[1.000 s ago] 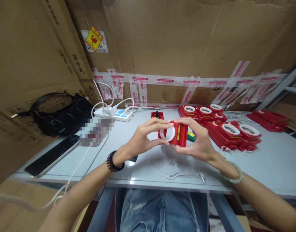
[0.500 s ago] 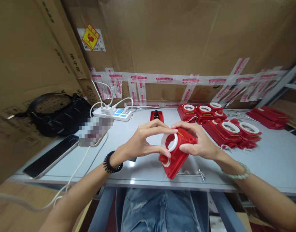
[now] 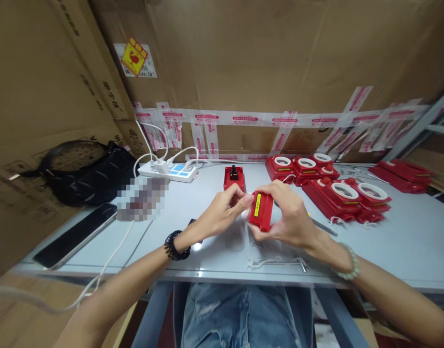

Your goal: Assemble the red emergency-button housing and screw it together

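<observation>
right hand (image 3: 295,213) around red housing (image 3: 266,212)

Hands (image 3: 224,212) (image 3: 294,212) hold a red case (image 3: 266,212); phone (image 3: 75,236) at left.

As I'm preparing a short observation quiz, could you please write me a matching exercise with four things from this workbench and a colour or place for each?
Things:
1. Bag
2. One red housing
3. Bead bracelet
4. Power strip

Colours or places:
A. White, with plugs in it
B. Pale green
C. Black
D. Between the left hand and the right hand

Pairs: 1-C, 2-D, 3-B, 4-A
</observation>
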`<state>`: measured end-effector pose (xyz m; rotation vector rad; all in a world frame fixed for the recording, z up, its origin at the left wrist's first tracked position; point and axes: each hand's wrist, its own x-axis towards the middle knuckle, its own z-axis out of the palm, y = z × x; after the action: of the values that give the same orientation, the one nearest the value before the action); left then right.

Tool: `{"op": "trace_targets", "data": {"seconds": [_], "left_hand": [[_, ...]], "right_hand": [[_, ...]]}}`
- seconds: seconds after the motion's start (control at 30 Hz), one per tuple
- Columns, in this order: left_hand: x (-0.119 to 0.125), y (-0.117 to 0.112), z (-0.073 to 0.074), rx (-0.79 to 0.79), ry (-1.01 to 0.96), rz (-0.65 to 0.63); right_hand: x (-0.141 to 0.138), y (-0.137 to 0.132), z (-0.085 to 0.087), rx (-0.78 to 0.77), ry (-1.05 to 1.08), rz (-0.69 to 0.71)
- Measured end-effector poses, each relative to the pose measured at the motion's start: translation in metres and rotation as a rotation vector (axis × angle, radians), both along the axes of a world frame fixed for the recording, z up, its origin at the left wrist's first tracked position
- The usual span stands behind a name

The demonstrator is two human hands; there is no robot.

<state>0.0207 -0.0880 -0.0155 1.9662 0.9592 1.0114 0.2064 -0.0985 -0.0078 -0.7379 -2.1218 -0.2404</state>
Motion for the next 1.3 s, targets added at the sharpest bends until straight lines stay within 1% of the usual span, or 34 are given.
{"op": "trace_targets", "data": {"seconds": [0.07, 0.17, 0.27, 0.33, 0.4, 0.47, 0.57, 0.63, 0.77, 0.83, 0.9, 1.0, 1.13, 1.17, 1.27, 1.3], "left_hand": [[0.0, 0.001, -0.003, -0.042, 0.01, -0.001], [0.001, 0.001, -0.007, -0.064, -0.007, -0.001], [0.003, -0.002, -0.007, -0.019, -0.076, -0.008], [0.003, -0.004, -0.006, 0.093, -0.109, -0.009], [0.001, -0.005, -0.003, 0.25, -0.109, -0.021], [-0.002, -0.004, -0.001, 0.391, -0.088, -0.064], [-0.007, -0.003, 0.004, 0.524, -0.073, -0.115], [-0.009, -0.003, 0.007, 0.574, -0.079, -0.112], [-0.012, -0.005, 0.015, 0.62, -0.042, -0.097], [-0.014, -0.007, 0.018, 0.64, 0.009, -0.099], [-0.015, -0.009, 0.02, 0.645, 0.058, -0.091], [-0.015, -0.011, 0.02, 0.631, 0.074, -0.079], [-0.014, -0.01, 0.018, 0.604, 0.054, -0.074], [-0.014, -0.009, 0.017, 0.586, 0.038, -0.056], [-0.013, -0.005, 0.013, 0.509, -0.067, 0.051], [-0.012, -0.004, 0.011, 0.48, -0.1, 0.076]], "right_hand": [[0.0, 0.0, -0.002, 0.09, -0.064, -0.014], [0.001, 0.001, -0.003, 0.174, -0.117, 0.009], [0.002, 0.004, -0.002, 0.17, -0.09, 0.011], [0.003, 0.005, -0.001, 0.107, -0.02, 0.006], [0.005, 0.006, 0.002, 0.033, 0.046, 0.028], [0.006, 0.006, 0.005, -0.038, 0.094, 0.073], [0.008, 0.005, 0.009, -0.178, 0.173, 0.146], [0.008, 0.003, 0.011, -0.278, 0.226, 0.186], [0.005, -0.003, 0.014, -0.471, 0.315, 0.234], [0.004, -0.005, 0.015, -0.523, 0.347, 0.246], [0.004, -0.005, 0.015, -0.539, 0.361, 0.253], [0.005, -0.003, 0.014, -0.519, 0.349, 0.258], [0.007, 0.001, 0.011, -0.411, 0.299, 0.233], [0.007, 0.001, 0.011, -0.352, 0.273, 0.222], [0.005, 0.003, 0.009, -0.083, 0.166, 0.166], [0.004, 0.003, 0.008, -0.015, 0.151, 0.147]]}}
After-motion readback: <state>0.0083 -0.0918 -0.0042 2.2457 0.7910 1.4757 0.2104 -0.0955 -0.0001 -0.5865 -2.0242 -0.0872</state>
